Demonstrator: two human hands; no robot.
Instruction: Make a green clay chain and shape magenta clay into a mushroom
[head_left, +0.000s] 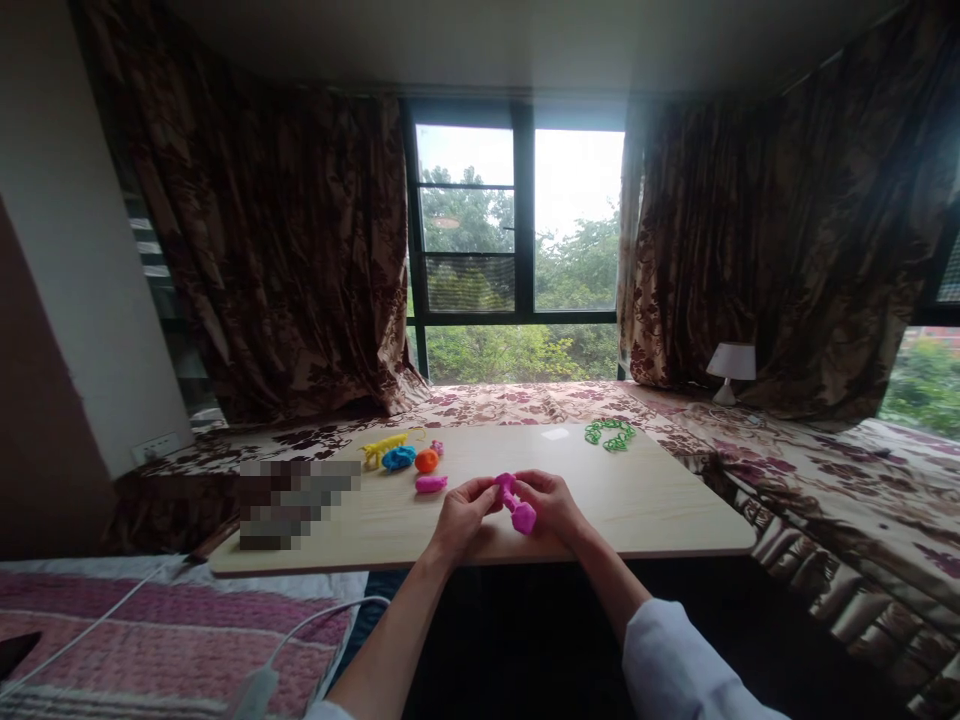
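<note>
Both my hands meet over the near middle of a light wooden table [660,510]. My left hand [463,518] and my right hand [553,503] pinch a bright pink toy piece [516,503] between their fingertips, holding it just above the tabletop. To the left on the table lie a yellow toy animal [384,447], a blue piece [398,458], an orange ball [426,461] and a second pink piece [430,484]. A green chain of links [610,434] rests at the far right of the table.
A blurred dark patch [296,502] covers the table's left part. A white lamp [731,368] stands on the patterned bedding to the right. A white cable [315,620] runs over the pink blanket at lower left. Curtains frame the window behind.
</note>
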